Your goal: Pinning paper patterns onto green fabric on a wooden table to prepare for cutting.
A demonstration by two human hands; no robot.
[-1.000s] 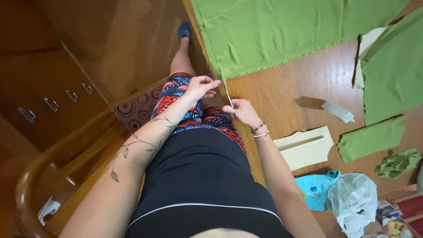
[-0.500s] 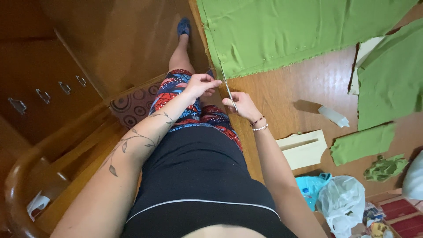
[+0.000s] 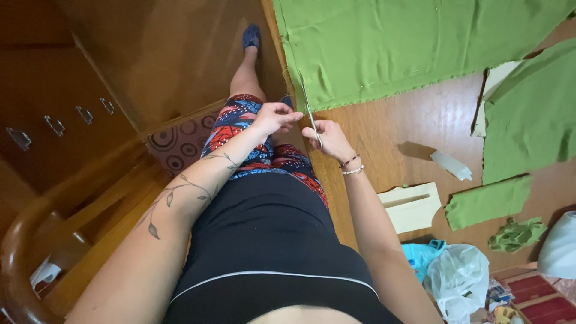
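A: Since the earlier pictures both hands have stayed at the near edge of the wooden counter (image 3: pixel 384 129); the view has only slid a little, so the large green cloth sheet (image 3: pixel 414 48) sits slightly lower and more to the right.

B: And the hands themselves?

A: In the head view, the right hand (image 3: pixel 327 139) is closed around a thin grey metal strip (image 3: pixel 307 111), perhaps a scissor blade, which points up to the cloth's lower left corner. The left hand (image 3: pixel 277 117) is clenched just beside it, fingers pinched; what it pinches is too small to tell.

B: Any containers?

A: A white plastic bag (image 3: pixel 459 279) sits at the lower right, crumpled, its contents hidden. A light blue plastic bag (image 3: pixel 423 252) touches it on the left. Red flat boxes (image 3: pixel 537 297) lie at the corner; what they hold is unclear.

B: What else lies on the counter?

A: A cream paper pattern piece (image 3: pixel 414 207), a small clear plastic bottle (image 3: pixel 451 165) on its side, and smaller green cloth pieces (image 3: pixel 489 201).
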